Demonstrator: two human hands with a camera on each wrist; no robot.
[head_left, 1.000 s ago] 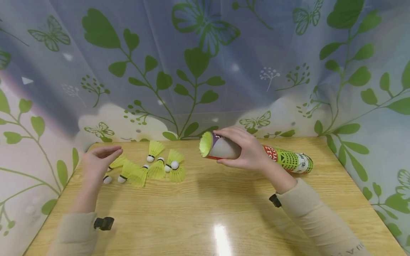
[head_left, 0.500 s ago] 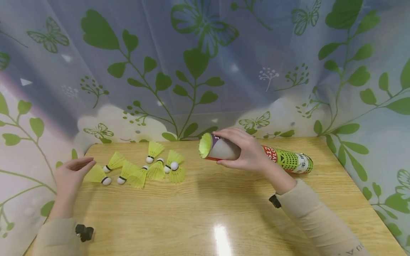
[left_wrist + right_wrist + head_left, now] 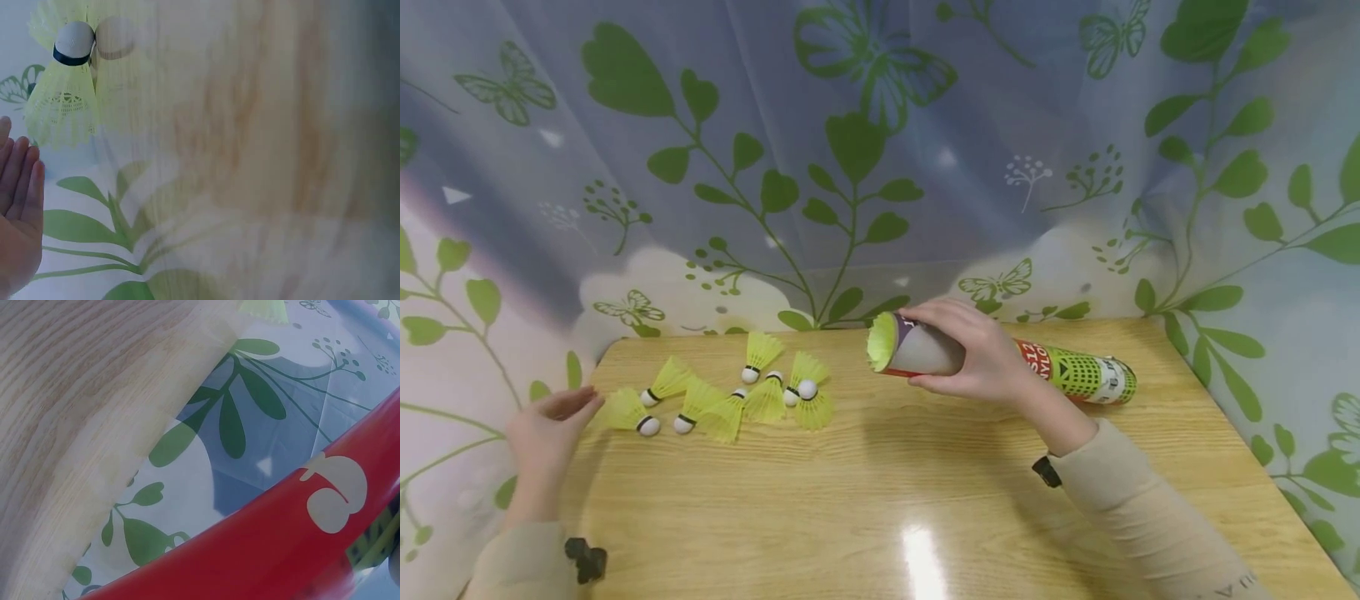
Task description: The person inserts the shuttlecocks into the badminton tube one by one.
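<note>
Presently, the right hand (image 3: pixel 977 350) grips the printed tube (image 3: pixel 1075 377), with the thumb on the near side and the fingers bent over the far side. The tube lies sideways above the wooden table (image 3: pixel 820 500), its mouth turned to the left, well ahead of the fingertips, and a pale yellow-green skirt (image 3: pixel 881 342) shows inside this mouth. Its longer, green part reaches behind the wrist to the right. In the right wrist view the red wall of the tube crosses the lower corner, but how the fingers are placed I cannot tell from there.

At the other side, the left hand (image 3: pixel 546 433) holds nothing. Its fingers (image 3: pixel 22 181) are rather straight and close together, not spread, and they point to the leftmost shuttlecock (image 3: pixel 621 410). The skirt of this one is just beside the fingertips, while its white cork looks away from them. Seven more yellow shuttlecocks (image 3: pixel 698 400) lie between it and the tube, some overlapping. Behind the table hangs a curtain (image 3: pixel 970 250) with green leaves and butterflies.
</note>
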